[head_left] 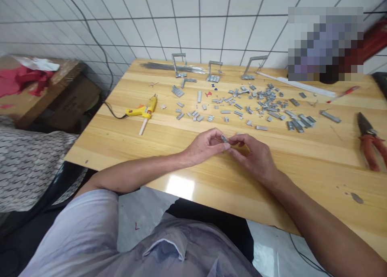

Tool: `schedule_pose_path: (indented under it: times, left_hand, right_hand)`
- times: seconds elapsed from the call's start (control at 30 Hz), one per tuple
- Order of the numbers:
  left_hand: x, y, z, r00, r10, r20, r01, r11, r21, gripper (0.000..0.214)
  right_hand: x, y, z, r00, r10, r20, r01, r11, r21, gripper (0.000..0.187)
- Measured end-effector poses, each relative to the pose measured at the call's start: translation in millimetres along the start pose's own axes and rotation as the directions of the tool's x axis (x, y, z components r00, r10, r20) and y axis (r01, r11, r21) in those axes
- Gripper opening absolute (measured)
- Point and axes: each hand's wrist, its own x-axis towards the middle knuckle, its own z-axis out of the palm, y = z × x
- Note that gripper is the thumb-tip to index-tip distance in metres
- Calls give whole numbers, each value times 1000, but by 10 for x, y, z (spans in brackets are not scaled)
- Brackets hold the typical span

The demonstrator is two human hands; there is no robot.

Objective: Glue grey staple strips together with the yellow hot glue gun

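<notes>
Close together over the front half of the wooden table, both hands are closed in a pinch. Between the thumb and fingers of my left hand is a small grey metal piece that looks like a short strip of staples. My right hand pinches at the right end of the same piece, its fingertips touching it. Just beyond the hands lie many loose grey staple strips, some in short blocks. Behind them stand small bent-metal frames made of similar strips.
A yellow glue gun with a glue stick lies at left, its cord trailing off. Thin metal wires lie along the tiled wall. Pliers with red handles, a red pen and a white strip are at right. A cardboard box stands left.
</notes>
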Motion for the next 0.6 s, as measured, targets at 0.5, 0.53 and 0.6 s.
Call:
schedule_pose_path:
  times: [0.5,0.53,0.6]
  left_hand:
    - [-365,622,-863,950,310,-47,-195,701,686,27]
    - [-460,685,-1119,908,409,-94,-174,571,802,27]
    - [-640,759,-1663,827,518,-219,7,379,925,28]
  right_hand:
    - [13,128,-60,994,91,-57,-90,996,14,17]
    - [14,127,-52,993,105,-56,-103,994,33,17]
    - [19,114,-38,990,131,-51,-127,989,71,17]
